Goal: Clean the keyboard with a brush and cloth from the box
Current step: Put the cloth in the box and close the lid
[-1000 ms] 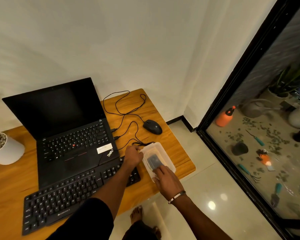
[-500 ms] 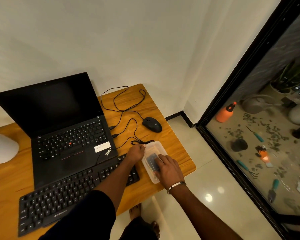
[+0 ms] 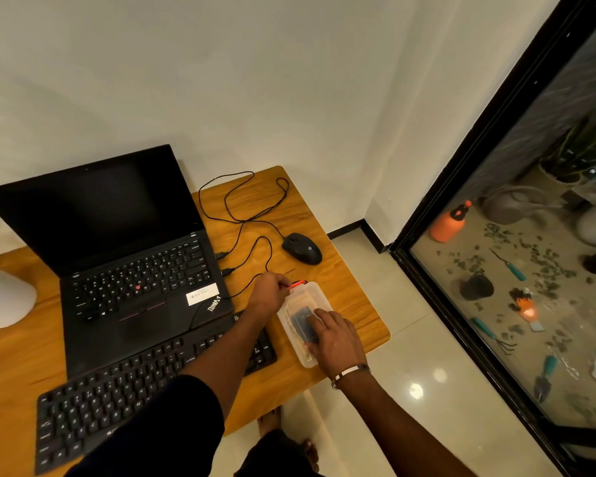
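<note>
Left hand (image 3: pixel 269 293) pinches a red clip (image 3: pixel 298 284) at the clear box's (image 3: pixel 315 294) far end | right hand (image 3: pixel 334 340) rests flat, fingers straight, on its lid | keyboard (image 3: pixel 117 394) alongside on the surface (image 3: pixel 351 297)

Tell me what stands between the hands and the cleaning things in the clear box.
The box's lid appears still on: the right hand lies flat on it and the left hand works at a red-orange piece at the far end. The dark contents show only through the plastic.
</note>
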